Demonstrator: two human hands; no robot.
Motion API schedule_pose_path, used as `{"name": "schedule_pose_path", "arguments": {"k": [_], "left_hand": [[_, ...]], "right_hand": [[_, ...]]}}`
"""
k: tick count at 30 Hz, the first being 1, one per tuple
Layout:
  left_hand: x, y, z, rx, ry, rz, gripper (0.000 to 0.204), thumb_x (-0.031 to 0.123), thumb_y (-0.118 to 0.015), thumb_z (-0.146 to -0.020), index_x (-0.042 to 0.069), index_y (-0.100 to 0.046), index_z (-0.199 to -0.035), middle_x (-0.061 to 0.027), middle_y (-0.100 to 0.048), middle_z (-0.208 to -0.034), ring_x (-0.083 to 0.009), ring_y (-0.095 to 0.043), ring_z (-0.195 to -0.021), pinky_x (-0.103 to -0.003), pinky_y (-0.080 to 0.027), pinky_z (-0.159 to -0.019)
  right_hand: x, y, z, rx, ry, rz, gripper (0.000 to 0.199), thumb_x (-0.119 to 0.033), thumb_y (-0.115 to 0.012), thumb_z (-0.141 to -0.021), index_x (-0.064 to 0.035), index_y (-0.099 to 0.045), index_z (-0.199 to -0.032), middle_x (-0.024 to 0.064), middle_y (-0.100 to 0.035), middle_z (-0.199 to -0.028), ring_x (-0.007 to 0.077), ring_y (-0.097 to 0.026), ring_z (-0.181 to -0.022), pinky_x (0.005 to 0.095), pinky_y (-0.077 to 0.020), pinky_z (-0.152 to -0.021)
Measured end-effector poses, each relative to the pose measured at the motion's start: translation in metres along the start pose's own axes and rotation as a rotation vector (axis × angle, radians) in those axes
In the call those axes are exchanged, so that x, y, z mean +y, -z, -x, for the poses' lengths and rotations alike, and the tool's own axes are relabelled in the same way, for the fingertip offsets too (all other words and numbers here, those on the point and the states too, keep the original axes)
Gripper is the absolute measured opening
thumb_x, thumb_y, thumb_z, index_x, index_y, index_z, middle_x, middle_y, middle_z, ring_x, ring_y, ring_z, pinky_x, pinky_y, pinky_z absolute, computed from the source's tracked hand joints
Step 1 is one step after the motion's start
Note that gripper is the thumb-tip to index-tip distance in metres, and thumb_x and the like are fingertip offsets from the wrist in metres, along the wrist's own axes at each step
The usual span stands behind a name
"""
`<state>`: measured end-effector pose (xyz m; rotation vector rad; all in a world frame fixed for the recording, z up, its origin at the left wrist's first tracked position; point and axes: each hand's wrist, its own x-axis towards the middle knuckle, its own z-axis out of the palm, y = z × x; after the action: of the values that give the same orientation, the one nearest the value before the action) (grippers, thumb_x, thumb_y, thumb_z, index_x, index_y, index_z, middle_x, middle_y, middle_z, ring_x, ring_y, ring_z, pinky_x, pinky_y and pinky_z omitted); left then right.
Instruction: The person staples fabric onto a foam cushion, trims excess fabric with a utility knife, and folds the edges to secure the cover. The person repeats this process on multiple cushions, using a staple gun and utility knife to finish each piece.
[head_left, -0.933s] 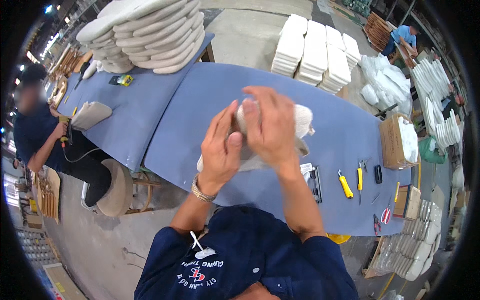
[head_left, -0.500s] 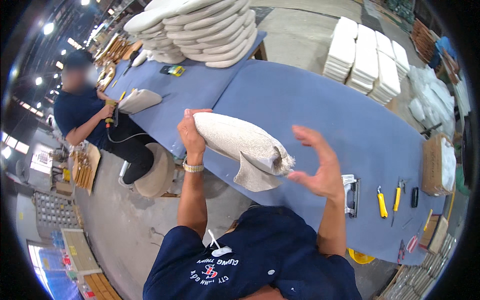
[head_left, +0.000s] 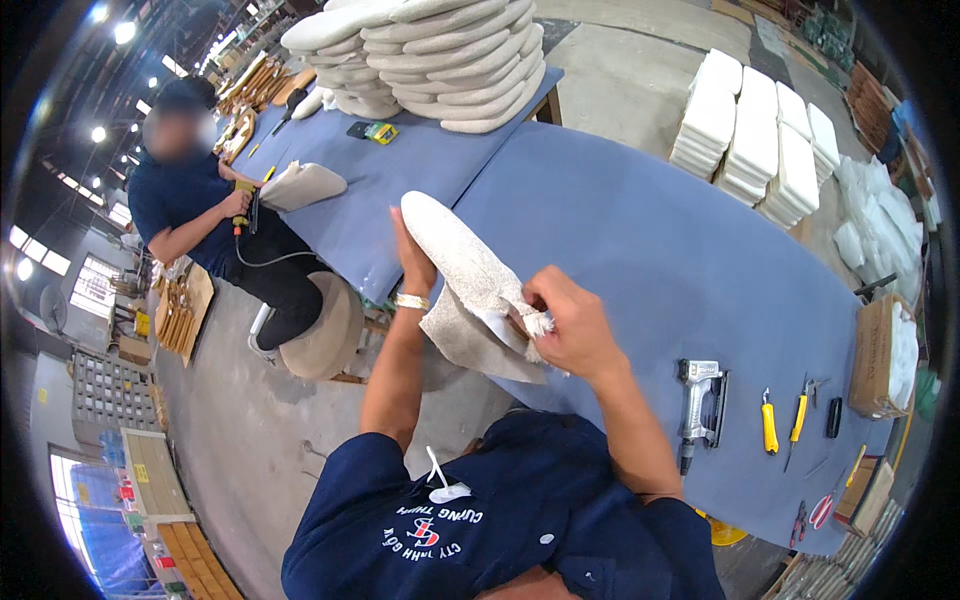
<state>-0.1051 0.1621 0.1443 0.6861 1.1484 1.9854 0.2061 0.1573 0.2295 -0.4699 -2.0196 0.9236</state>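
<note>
A padded piece (head_left: 462,245) covered in cream nubby fabric, like a small upholstered cushion or backrest, is held up above the near edge of the table. My left hand (head_left: 413,258) supports it along its left side, its fingers partly hidden behind it. At the lower right end, my right hand (head_left: 578,325) pinches the frayed fabric edge with bent fingers. A loose grey-beige flap (head_left: 470,338) hangs from the underside, and a smooth pale surface shows between flap and cover. To the right of my right hand, a silver staple gun (head_left: 700,400) lies on the table.
The blue-covered table (head_left: 640,240) also bears yellow-handled tools (head_left: 769,425), red-handled scissors (head_left: 822,512) and a cardboard box (head_left: 880,355) at right. Cream cushions (head_left: 450,60) are stacked at the back. On the left, a seated co-worker (head_left: 190,190) holds an air tool against another padded piece.
My right hand has moved left from beside the padded piece and closed on its frayed fabric end. The piece has tilted more steeply, its far end higher. The staple gun is now more exposed.
</note>
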Motion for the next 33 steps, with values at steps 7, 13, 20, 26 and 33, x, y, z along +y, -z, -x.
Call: {"name": "schedule_pose_path", "arguments": {"k": [7, 13, 20, 26, 33], "left_hand": [[-0.091, -0.021, 0.006, -0.24, 0.388, 0.12, 0.074, 0.062, -0.031, -0.106, -0.002, -0.066, -0.118, -0.0142, -0.071, -0.103, -0.0228, -0.068, -0.092, -0.036, -0.053, -0.085], [-0.178, -0.085, 0.011, -0.486, 0.579, -0.012, 0.073, 0.061, -0.033, -0.107, -0.002, -0.064, -0.126, -0.0139, -0.07, -0.115, -0.022, -0.067, -0.102, -0.035, -0.052, -0.093], [-0.19, -0.193, -0.004, -0.68, 0.587, -0.441, 0.066, 0.053, -0.04, -0.108, -0.003, -0.057, -0.14, -0.0149, -0.066, -0.136, -0.0198, -0.062, -0.124, -0.035, -0.047, -0.106], [-0.2, -0.251, -0.029, -0.85, 0.387, -0.334, 0.04, 0.023, -0.059, -0.101, 0.01, -0.063, -0.139, -0.0168, -0.068, -0.132, -0.025, -0.063, -0.124, -0.034, -0.047, -0.104], [-0.225, -0.284, -0.008, -0.888, 0.003, -0.519, 0.026, 0.023, -0.065, -0.096, 0.004, -0.075, -0.11, -0.0164, -0.07, -0.126, -0.0348, -0.066, -0.115, -0.041, -0.052, -0.099]], "right_hand": [[-0.001, 0.008, -0.023, 0.188, 0.063, -0.052, 0.01, -0.008, -0.063, -0.086, -0.0022, -0.057, -0.091, 0.0148, -0.058, -0.081, 0.0362, -0.057, -0.07, 0.041, -0.0467, -0.063], [0.052, 0.042, -0.058, 0.529, -0.321, -0.002, 0.041, -0.032, -0.058, -0.105, 0.0026, -0.064, -0.084, 0.0174, -0.055, -0.059, 0.031, -0.045, -0.048, 0.0412, -0.039, -0.051], [0.206, 0.068, -0.002, 0.684, -0.892, 0.32, 0.053, -0.041, -0.049, -0.107, 0.0048, -0.068, -0.09, 0.0272, -0.065, -0.073, 0.0445, -0.063, -0.071, 0.0516, -0.0469, -0.067], [0.219, 0.075, 0.001, 0.682, -0.887, 0.208, 0.054, -0.043, -0.053, -0.107, -0.0002, -0.065, -0.078, 0.0004, -0.058, -0.064, 0.0094, -0.049, -0.062, 0.0332, -0.0401, -0.055], [0.216, 0.142, 0.031, 0.658, -0.991, 0.298, 0.055, -0.043, -0.053, -0.107, 0.002, -0.06, -0.075, 0.0028, -0.051, -0.062, 0.0121, -0.045, -0.064, 0.0367, -0.0408, -0.057]]}}
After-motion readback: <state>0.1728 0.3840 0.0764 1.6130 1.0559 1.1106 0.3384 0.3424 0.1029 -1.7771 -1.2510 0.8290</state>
